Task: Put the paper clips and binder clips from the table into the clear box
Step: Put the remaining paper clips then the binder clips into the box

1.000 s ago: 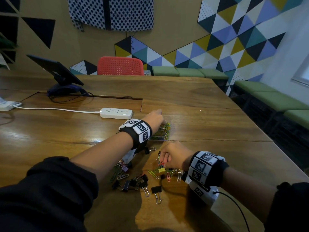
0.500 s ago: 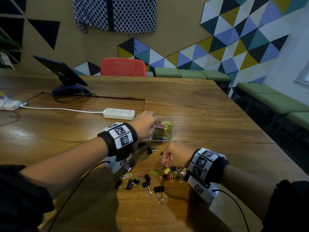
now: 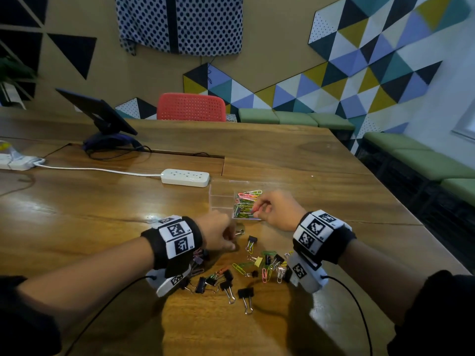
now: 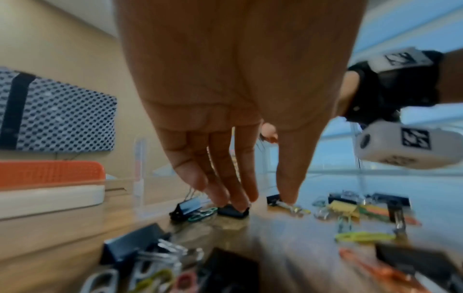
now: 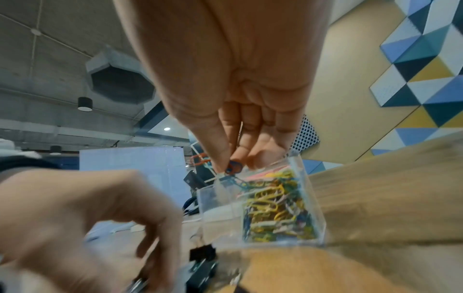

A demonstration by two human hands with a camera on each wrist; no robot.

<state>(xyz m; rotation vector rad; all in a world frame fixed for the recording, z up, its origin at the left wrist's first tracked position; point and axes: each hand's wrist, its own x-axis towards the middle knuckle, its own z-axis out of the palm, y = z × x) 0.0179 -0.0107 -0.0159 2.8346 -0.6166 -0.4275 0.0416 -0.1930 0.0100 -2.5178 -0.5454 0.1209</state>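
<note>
Many paper clips (image 3: 247, 204): a coloured heap fills the right compartment of the clear box (image 3: 223, 201), which sits on the wooden table (image 3: 102, 209) just right of and nearer than the white power strip (image 3: 185, 177).
Your right hand (image 3: 276, 210): it hangs over the near right edge of the box; thumb and fingertips pinch a few clips, an orange one (image 5: 198, 159) and a blue one (image 5: 233, 168) showing at the tips in the right wrist view.
Your left hand (image 3: 218, 236): it sits low, just near-left of the box; the fingertips (image 4: 236, 200) press down on a small black binder clip (image 4: 233, 211), thumb set apart on the table, so it is not closed round anything.
Loose pile (image 3: 231, 276): black binder clips and coloured paper clips lie scattered on the table between your wrists, nearer than the box.
Left compartments: look empty, though the clear walls make that hard to judge.
Far left: a tablet on a stand (image 3: 102, 116) with its cable.
Far side: a red chair (image 3: 191, 107).
</note>
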